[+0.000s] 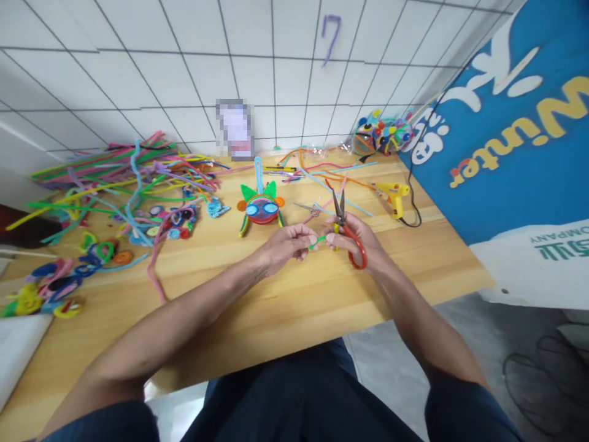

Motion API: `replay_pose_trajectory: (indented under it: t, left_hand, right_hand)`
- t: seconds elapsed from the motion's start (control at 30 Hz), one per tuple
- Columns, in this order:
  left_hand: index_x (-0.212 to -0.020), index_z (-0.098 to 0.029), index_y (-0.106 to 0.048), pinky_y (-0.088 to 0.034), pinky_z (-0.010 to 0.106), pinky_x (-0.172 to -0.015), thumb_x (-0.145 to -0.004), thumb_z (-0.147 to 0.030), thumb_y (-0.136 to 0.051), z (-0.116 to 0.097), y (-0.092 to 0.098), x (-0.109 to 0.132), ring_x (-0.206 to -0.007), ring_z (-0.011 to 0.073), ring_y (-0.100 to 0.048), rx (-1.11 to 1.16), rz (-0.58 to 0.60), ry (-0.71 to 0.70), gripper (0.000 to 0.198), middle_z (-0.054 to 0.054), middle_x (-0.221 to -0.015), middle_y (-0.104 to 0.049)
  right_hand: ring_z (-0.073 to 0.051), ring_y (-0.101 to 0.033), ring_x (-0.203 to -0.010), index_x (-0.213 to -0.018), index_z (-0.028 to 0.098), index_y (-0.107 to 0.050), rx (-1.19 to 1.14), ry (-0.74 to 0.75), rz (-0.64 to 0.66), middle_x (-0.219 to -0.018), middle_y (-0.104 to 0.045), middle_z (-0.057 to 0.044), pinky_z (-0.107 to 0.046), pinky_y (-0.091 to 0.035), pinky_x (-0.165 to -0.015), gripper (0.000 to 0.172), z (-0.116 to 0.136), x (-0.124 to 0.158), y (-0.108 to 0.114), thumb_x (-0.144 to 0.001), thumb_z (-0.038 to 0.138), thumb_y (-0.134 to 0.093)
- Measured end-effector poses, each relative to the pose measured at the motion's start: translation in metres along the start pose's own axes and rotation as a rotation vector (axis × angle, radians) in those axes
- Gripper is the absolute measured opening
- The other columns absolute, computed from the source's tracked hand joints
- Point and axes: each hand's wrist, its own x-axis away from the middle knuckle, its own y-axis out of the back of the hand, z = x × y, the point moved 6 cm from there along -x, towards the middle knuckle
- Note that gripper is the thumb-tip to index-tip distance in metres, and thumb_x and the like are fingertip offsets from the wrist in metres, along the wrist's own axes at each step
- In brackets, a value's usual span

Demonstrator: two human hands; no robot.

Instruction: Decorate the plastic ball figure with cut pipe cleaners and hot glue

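My left hand (pixel 294 241) pinches one end of a short green pipe cleaner (pixel 319 240) above the table. The fingertips of my right hand (pixel 352 236) hold its other end. Scissors (pixel 340 212) with red-orange handles are also in my right hand, blades pointing up and away from me. A bit of yellow shows beside those fingers, its kind unclear. Just beyond my left hand lies a pipe-cleaner figure (pixel 262 209) with a round body, green pointed ears, blue ringed eyes and a light blue loop on top.
Many loose pipe cleaners (pixel 124 166) and small coiled pieces cover the table's left side. A yellow glue gun (pixel 393 197) with a black cord lies at right. Small scissors (pixel 307 209) rest beyond my hands. Colourful finished pieces (pixel 384 133) stand at the back right, by a blue banner (pixel 519 141).
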Motion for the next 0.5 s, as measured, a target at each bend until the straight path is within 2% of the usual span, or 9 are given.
replay_pose_trajectory:
  t: [0.1, 0.17, 0.3, 0.5]
  left_hand:
    - [-0.086, -0.015, -0.068, -0.038, 0.021, -0.052, -0.071, -0.048, -0.090, -0.001, 0.002, 0.011, -0.054, 0.0062, -0.053, -0.074, 0.018, -0.031, 0.042, -0.001, -0.076, -0.069]
    - [-0.085, -0.016, -0.068, -0.039, 0.022, -0.053, -0.072, -0.048, -0.088, -0.004, 0.007, 0.019, -0.055, 0.0068, -0.052, -0.137, 0.004, -0.059, 0.040, -0.002, -0.073, -0.067]
    - [-0.081, -0.017, -0.068, -0.039, 0.022, -0.053, -0.075, -0.048, -0.083, -0.012, 0.027, 0.033, -0.056, 0.0079, -0.050, -0.255, -0.113, -0.151, 0.035, -0.002, -0.069, -0.064]
    - [-0.072, -0.018, -0.067, -0.039, 0.023, -0.055, -0.081, -0.048, -0.077, -0.029, 0.057, 0.046, -0.055, 0.0087, -0.047, -0.374, -0.285, -0.317, 0.033, -0.001, -0.068, -0.067]
  right_hand:
    - [-0.012, -0.060, -0.064, -0.102, 0.026, -0.062, 0.028, 0.007, -0.008, -0.078, -0.065, 0.006, -0.026, -0.049, -0.061, 0.044, -0.005, 0.000, -0.018, -0.071, 0.035, -0.091]
    - [-0.012, -0.058, -0.064, -0.103, 0.026, -0.061, 0.057, 0.057, -0.063, -0.078, -0.064, 0.006, -0.026, -0.048, -0.061, 0.043, -0.004, -0.001, -0.025, -0.072, 0.036, -0.090]
    - [-0.011, -0.055, -0.064, -0.105, 0.027, -0.061, 0.102, 0.150, -0.163, -0.077, -0.063, 0.007, -0.026, -0.047, -0.062, 0.043, 0.001, -0.005, -0.040, -0.073, 0.036, -0.089]
    - [-0.011, -0.056, -0.064, -0.106, 0.027, -0.061, 0.128, 0.171, -0.149, -0.078, -0.064, 0.007, -0.026, -0.047, -0.063, 0.046, 0.007, -0.026, -0.065, -0.073, 0.041, -0.090]
